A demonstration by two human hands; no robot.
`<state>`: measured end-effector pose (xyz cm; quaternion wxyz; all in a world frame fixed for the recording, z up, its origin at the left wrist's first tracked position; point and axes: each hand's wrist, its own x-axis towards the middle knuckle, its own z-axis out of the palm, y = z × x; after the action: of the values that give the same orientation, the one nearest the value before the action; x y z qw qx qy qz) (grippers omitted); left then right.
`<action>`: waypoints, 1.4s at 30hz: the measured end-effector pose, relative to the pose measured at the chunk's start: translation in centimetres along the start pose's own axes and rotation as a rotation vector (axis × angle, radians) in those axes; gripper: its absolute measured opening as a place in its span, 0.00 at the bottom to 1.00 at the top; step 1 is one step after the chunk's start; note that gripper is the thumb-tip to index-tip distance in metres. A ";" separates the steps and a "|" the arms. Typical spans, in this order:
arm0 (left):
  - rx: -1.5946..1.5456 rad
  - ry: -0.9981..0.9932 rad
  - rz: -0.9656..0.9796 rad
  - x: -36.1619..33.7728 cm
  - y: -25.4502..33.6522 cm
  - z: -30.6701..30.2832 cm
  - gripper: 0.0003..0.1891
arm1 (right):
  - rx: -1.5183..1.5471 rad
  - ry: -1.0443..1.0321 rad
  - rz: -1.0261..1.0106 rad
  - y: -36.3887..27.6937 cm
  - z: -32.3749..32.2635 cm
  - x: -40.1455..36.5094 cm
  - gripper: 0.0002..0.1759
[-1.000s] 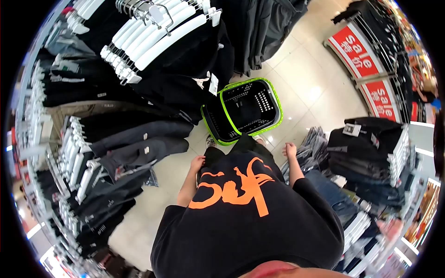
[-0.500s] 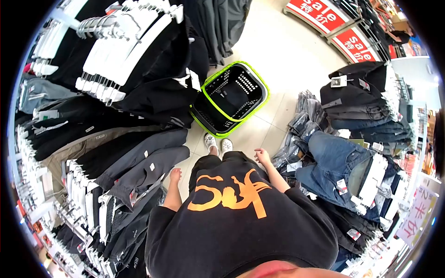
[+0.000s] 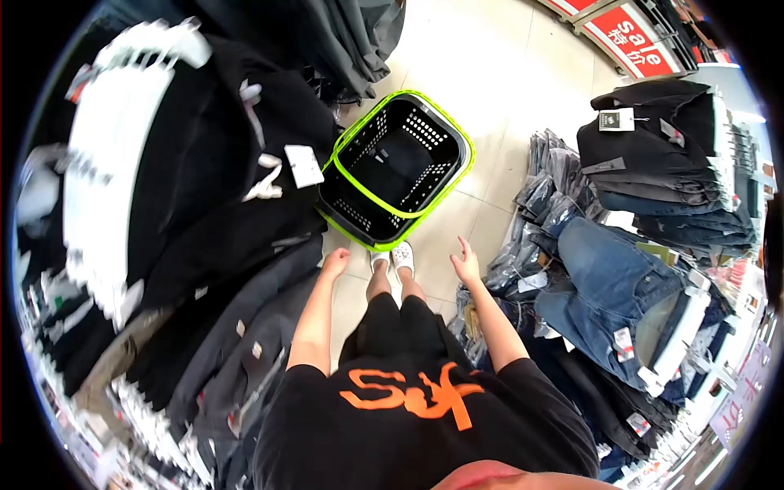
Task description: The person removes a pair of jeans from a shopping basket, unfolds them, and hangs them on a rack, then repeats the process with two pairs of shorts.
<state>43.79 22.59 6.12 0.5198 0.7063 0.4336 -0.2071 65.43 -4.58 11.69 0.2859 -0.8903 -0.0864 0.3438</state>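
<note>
A black shopping basket point(image 3: 469, 167) with a bright green rim and handle stands on the floor in front of my feet, and nothing shows inside it. My left hand point(image 3: 336, 263) reaches forward with fingers curled in, just short of the basket's near left corner and beside the hanging dark trousers point(image 3: 269, 273). On the other side, my right hand point(image 3: 466, 263) is held out over the tiles with its fingers apart and nothing in it. It is nearest to the basket's near right side and the plastic-wrapped clothes point(image 3: 545, 196).
Racks of dark garments on white hangers point(image 3: 114, 180) crowd the left. To the right hang blue jeans point(image 3: 608, 278) and black jeans point(image 3: 649, 147). Pale floor tiles point(image 3: 490, 98) run ahead toward a red sale sign point(image 3: 629, 41) at the back right.
Both my hands have moved forward, closer to the basket, with the arms stretched out further. The view has shifted, so the left rack looms larger and the basket appears slightly nearer.
</note>
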 end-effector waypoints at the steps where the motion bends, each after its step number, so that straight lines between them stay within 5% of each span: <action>1: 0.179 0.076 -0.045 2.4 -1.0 -0.1 0.10 | 0.002 0.083 -0.031 0.5 1.1 1.4 0.33; 2: 0.176 0.075 -0.085 5.3 -1.8 -0.1 0.10 | 0.074 -0.002 0.103 -0.3 1.5 2.8 0.37; 6: -0.242 0.059 -0.165 16.1 -2.7 1.7 0.10 | 0.068 0.030 0.097 0.4 7.2 9.5 0.37; 10: -0.072 0.179 -0.141 23.3 -3.8 5.8 0.14 | 0.166 0.017 0.114 0.7 11.8 13.5 0.35; 12: -0.033 0.280 -0.116 25.5 -4.3 8.4 0.22 | 0.135 0.072 -0.068 0.9 13.0 15.1 0.35; 13: 0.092 0.259 -0.151 27.4 -7.3 10.6 0.35 | 0.089 0.077 0.016 0.8 13.6 15.3 0.36; 16: -0.431 0.158 -0.420 32.1 -11.1 14.1 0.43 | 0.072 0.038 0.049 1.1 13.9 15.9 0.39; 19: -0.674 0.050 -0.544 29.9 -5.2 12.9 0.50 | 0.064 0.013 0.013 0.2 13.3 15.8 0.39; 21: -0.342 0.209 -0.529 33.9 -9.9 16.9 0.51 | 0.041 -0.019 0.004 0.4 13.1 15.9 0.39; 25: -0.317 0.418 -0.771 32.3 -5.7 16.1 0.39 | -0.069 -0.104 0.053 0.1 12.6 16.0 0.41; 27: -0.233 0.281 -0.609 31.6 -5.2 15.1 0.29 | -0.065 -0.146 0.046 0.3 12.6 16.2 0.42; 31: 0.148 0.333 -0.357 29.0 -4.1 13.1 0.14 | -0.087 -0.218 0.052 0.9 12.5 16.6 0.43; 32: 0.127 0.412 -0.211 27.4 -3.8 12.6 0.12 | -0.142 -0.220 0.052 1.3 12.5 16.8 0.43; 35: -0.149 0.334 -0.213 21.6 -0.4 9.6 0.14 | -0.403 -0.345 0.147 1.4 11.1 17.8 0.42; 37: 0.039 0.457 -0.216 17.5 1.6 7.9 0.15 | -0.460 -0.426 0.167 0.1 9.3 17.9 0.39; 39: -0.229 0.539 -0.259 11.7 3.1 6.5 0.14 | -0.407 -0.391 0.097 -1.3 7.8 17.0 0.37; 41: -0.535 0.806 -0.098 4.8 6.0 5.9 0.11 | -0.356 -0.347 0.023 -2.7 5.9 15.4 0.35; 42: -0.454 0.769 -0.095 1.0 7.7 5.2 0.10 | -0.231 -0.360 0.015 -3.4 4.9 14.2 0.34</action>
<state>51.55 17.64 7.71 0.4526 0.5793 0.6617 0.1474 73.01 5.41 2.69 0.1593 -0.8420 -0.1685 0.4872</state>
